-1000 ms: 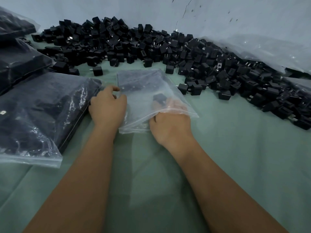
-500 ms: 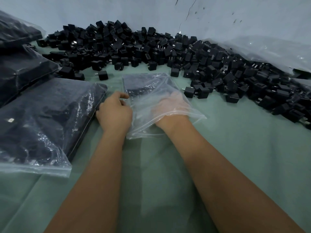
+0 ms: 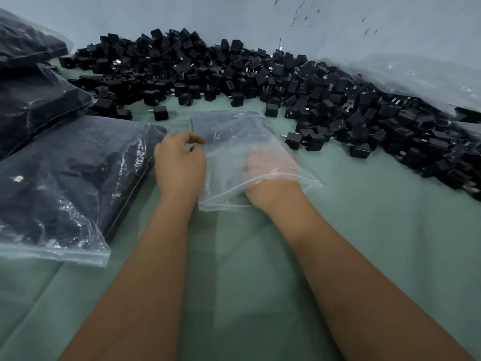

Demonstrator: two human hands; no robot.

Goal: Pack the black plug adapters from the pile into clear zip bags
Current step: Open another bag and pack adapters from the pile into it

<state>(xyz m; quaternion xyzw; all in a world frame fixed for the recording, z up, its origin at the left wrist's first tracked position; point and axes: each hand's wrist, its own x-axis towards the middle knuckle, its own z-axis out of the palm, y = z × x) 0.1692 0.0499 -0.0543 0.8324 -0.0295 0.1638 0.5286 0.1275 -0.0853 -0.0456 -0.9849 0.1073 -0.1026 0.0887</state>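
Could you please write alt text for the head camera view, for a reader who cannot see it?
A person's right hand is inside a clear plastic zip bag on a green cloth-covered table, while the left hand pinches the bag's left edge. A long pile of small black plug adapters lies behind, and filled clear bags of adapters lie left.

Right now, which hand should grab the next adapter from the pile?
Right, probably. The right hand is inside the clear zip bag, whose right edge lies beside the nearest loose adapters. The left hand pinches the bag's left edge, holding it, so it is better left there.
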